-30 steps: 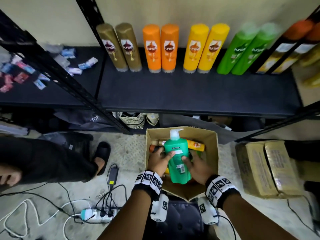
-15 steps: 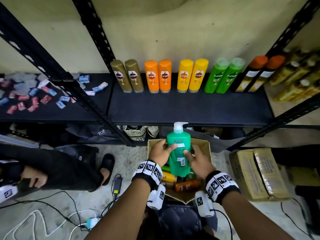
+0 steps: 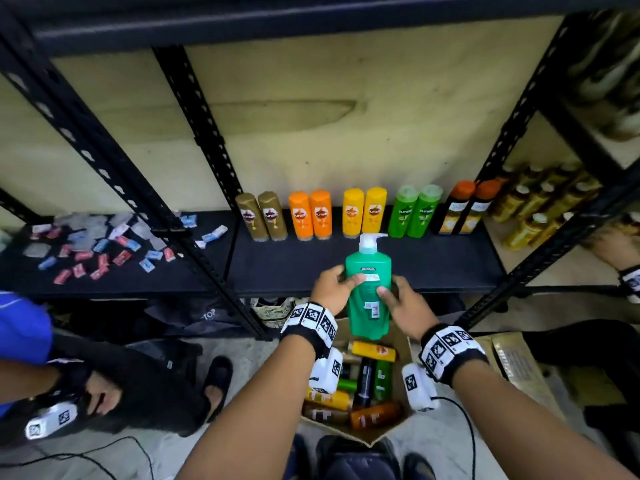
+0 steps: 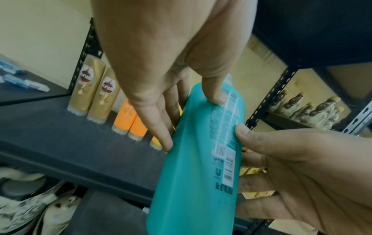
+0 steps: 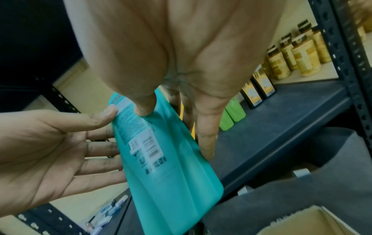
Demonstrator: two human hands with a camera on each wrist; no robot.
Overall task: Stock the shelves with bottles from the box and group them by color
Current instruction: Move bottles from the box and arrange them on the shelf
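Observation:
Both hands hold a teal-green pump bottle upright, back label toward me, above the box and in front of the black shelf. My left hand grips its left side, thumb on the label; my right hand grips the right side. The wrist views show the bottle pinched between thumbs and fingers. The open cardboard box on the floor holds several lying bottles. At the shelf's back stand pairs of gold bottles, orange bottles, yellow bottles, green bottles and dark orange-capped bottles.
Black uprights frame the bay. Small sachets litter the left shelf. Amber bottles fill the right unit, where another person's hand reaches. A seated person is at lower left, a closed carton at right.
Both hands have lifted the teal-green pump bottle out of the box and up to the shelf's front edge. The head view has tilted upward.

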